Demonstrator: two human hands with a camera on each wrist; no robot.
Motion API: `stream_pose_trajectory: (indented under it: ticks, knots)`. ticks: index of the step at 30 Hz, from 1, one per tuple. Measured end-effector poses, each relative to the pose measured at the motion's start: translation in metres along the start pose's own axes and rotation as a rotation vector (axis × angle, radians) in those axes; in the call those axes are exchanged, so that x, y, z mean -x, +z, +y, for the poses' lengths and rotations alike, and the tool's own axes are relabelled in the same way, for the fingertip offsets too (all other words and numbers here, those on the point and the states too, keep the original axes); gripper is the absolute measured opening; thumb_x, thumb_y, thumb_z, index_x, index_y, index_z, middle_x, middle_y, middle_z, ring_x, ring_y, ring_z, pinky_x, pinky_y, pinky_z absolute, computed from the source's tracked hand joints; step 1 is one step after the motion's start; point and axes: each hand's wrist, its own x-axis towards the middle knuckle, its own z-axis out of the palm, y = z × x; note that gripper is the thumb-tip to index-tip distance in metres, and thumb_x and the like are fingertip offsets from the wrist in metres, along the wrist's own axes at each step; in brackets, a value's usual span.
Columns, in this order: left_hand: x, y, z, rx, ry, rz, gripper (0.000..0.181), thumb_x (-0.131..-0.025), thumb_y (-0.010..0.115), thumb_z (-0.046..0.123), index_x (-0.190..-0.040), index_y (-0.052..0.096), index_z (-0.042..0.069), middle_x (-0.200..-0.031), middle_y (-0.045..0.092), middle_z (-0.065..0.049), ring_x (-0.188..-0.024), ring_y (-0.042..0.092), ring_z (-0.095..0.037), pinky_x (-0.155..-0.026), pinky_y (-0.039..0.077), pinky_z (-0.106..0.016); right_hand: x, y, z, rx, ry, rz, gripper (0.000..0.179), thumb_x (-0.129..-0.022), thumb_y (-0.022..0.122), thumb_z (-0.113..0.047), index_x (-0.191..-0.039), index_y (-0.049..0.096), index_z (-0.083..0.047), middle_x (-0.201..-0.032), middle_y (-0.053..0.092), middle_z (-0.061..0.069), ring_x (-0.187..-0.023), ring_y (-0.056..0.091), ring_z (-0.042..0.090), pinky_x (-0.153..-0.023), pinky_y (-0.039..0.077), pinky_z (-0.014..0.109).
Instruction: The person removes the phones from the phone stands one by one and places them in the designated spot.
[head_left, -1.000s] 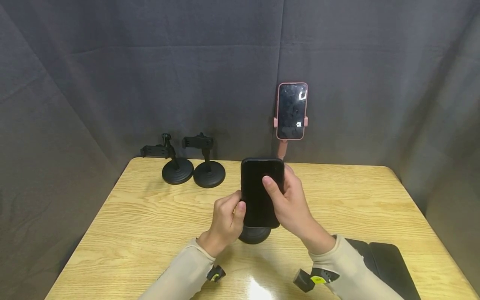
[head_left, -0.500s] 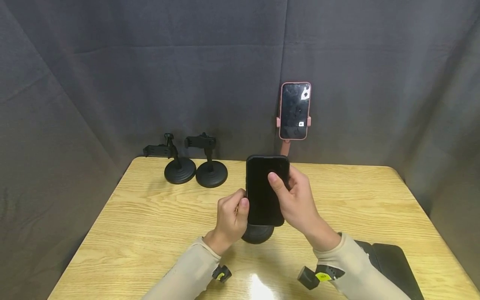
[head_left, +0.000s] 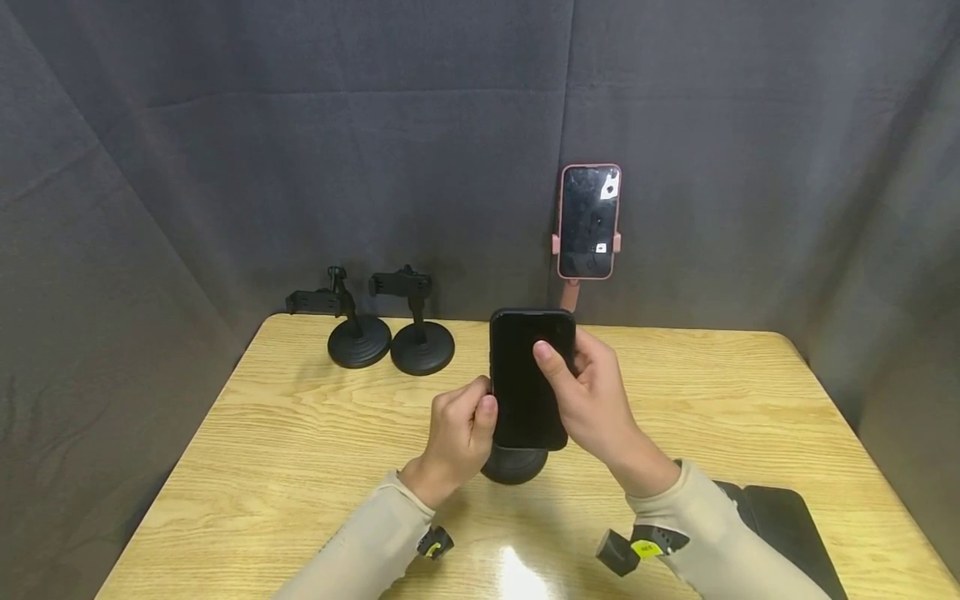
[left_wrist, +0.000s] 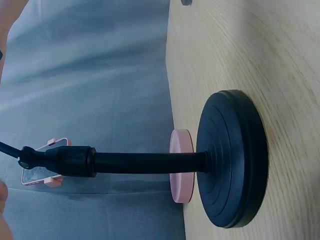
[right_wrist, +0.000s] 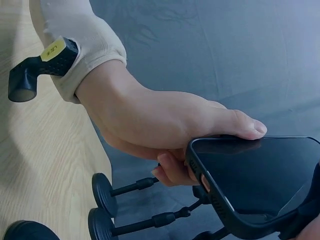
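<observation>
A black-cased smartphone stands upright, screen toward me, above a black phone stand. My right hand grips its right side, thumb across the screen and fingers behind. At the phone's left edge my left hand is curled, thumb up, on what looks like the stand's black clamp; the fingers hide most of it. The left wrist view shows the stand's post rising from its round base, while the clamp is out of frame there.
Two black phone stands stand at the back left. Behind the phone, a pink stand holds a pink-cased phone. A black folded case or pad lies at the right. A grey curtain hangs behind the table.
The view shifts slightly, moving everything a little to the right. Both hands keep their hold, and the phone sits a touch higher over the stand's base.
</observation>
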Motion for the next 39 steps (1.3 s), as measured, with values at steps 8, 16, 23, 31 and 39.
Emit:
stream_pose_trajectory:
  ticks: [8,16,23,31,39]
  knots:
    - [-0.001,-0.003,0.0,-0.058,0.018,-0.044,0.06,-0.112,0.022,0.041,-0.073,0.054,0.008,-0.054,0.047,0.001,-0.045,0.039,-0.006,-0.041,0.033,-0.016,-0.002,-0.001,0.0,-0.016,0.011,-0.001,0.023,-0.103,0.055,-0.004,-0.118,0.06,0.013,-0.094,0.076,-0.016,-0.082,0.077,0.011,-0.067,0.064,0.037]
    - [-0.002,-0.005,-0.001,-0.094,0.05,-0.059,0.059,-0.112,0.022,0.04,-0.073,0.053,0.008,-0.054,0.046,0.002,-0.044,0.039,-0.007,-0.04,0.034,-0.019,-0.004,-0.002,-0.001,-0.015,0.018,-0.005,0.025,-0.103,0.056,-0.007,-0.118,0.06,0.013,-0.093,0.076,-0.017,-0.082,0.077,0.011,-0.067,0.064,0.036]
    - [-0.004,-0.007,-0.002,-0.109,0.053,-0.067,0.059,-0.112,0.022,0.039,-0.074,0.054,0.008,-0.054,0.046,0.002,-0.044,0.04,-0.008,-0.04,0.035,-0.021,-0.008,0.001,-0.002,-0.032,0.009,0.002,0.025,-0.103,0.056,-0.006,-0.116,0.06,0.014,-0.092,0.077,-0.016,-0.081,0.077,0.01,-0.067,0.064,0.035]
    - [-0.002,-0.007,-0.002,-0.11,0.069,-0.063,0.06,-0.112,0.021,0.041,-0.07,0.049,0.008,-0.051,0.04,0.003,-0.043,0.034,-0.007,-0.039,0.029,-0.019,-0.013,0.002,-0.008,-0.068,0.031,0.052,0.018,-0.103,0.056,-0.006,-0.114,0.063,0.006,-0.091,0.078,-0.013,-0.08,0.077,0.012,-0.067,0.064,0.036]
    - [-0.001,-0.005,-0.001,-0.112,0.068,-0.052,0.059,-0.112,0.021,0.041,-0.071,0.049,0.009,-0.052,0.04,0.003,-0.044,0.035,-0.006,-0.04,0.029,-0.018,-0.013,0.004,-0.009,-0.091,0.007,0.092,0.021,-0.102,0.055,-0.001,-0.113,0.061,0.015,-0.09,0.078,-0.012,-0.08,0.077,0.011,-0.068,0.064,0.034]
